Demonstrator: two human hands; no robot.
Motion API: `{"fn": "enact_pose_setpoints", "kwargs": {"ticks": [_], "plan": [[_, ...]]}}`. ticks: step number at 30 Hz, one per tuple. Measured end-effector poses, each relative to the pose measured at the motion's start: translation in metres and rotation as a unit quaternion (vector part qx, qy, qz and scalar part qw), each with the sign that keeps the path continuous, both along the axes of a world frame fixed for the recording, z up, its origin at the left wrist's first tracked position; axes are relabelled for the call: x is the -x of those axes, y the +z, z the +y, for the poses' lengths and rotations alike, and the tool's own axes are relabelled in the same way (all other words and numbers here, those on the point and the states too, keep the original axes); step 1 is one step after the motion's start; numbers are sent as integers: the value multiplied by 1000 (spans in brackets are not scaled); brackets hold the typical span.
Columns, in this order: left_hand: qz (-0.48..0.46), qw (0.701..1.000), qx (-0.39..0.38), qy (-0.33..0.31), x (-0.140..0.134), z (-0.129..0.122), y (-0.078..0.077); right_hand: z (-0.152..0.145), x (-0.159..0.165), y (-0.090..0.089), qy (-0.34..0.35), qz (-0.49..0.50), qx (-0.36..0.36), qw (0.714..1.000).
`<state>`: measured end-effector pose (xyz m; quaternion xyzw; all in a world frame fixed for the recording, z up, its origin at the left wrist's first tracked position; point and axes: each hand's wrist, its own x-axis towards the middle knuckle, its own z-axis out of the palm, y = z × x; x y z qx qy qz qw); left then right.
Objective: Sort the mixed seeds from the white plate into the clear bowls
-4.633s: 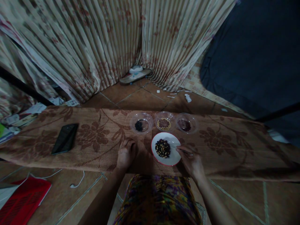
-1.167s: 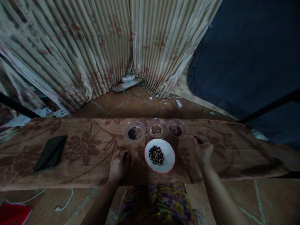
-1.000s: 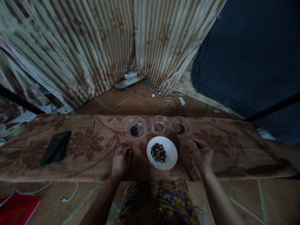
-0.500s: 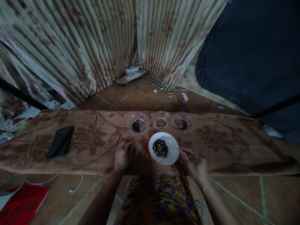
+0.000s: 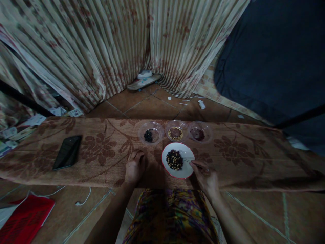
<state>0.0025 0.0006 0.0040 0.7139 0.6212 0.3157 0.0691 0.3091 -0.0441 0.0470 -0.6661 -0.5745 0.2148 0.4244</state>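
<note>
A person's right hand [image 5: 206, 176] gripped what looked like slim metal tweezers [image 5: 187, 160]; half a second earlier their tips had sat farther over toward 3 o'clock in the red-rimmed white bowl [image 5: 188, 170], and just over a second ago they were out at the cup beyond its 1 o'clock edge; now they met the mixed bean pile [image 5: 174, 160], suggesting that a fresh pick was under way, though whether a bean was pinched could not be told.

The left hand [image 5: 135, 166] lay loosely curled on the brown floral tablecloth [image 5: 233, 178] at the bowl's 9 o'clock; whether it held anything could not be told.

The pile, dark beans flecked with yellow, filled the bowl's 9 o'clock side; beyond the rim stood three clear plastic cups: black beans [image 5: 148, 136] in the one at 10 to 11 o'clock; yellow soybeans [image 5: 175, 138], ringed round the bottom, at 12; dark red beans [image 5: 200, 136] at 1 to 2.
</note>
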Motion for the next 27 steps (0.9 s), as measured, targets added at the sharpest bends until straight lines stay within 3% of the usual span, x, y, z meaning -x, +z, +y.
{"fn": "enact_pose_setpoints", "kwargs": {"ticks": [18, 27], "plan": [[8, 1000, -1, -3, 0, 0, 2, -3, -7, -4, 19, 6, 11, 1000], [15, 1000, -6, 4, -1, 0, 2, -2, -6, -2, 14, 4, -17, 1000]]}}
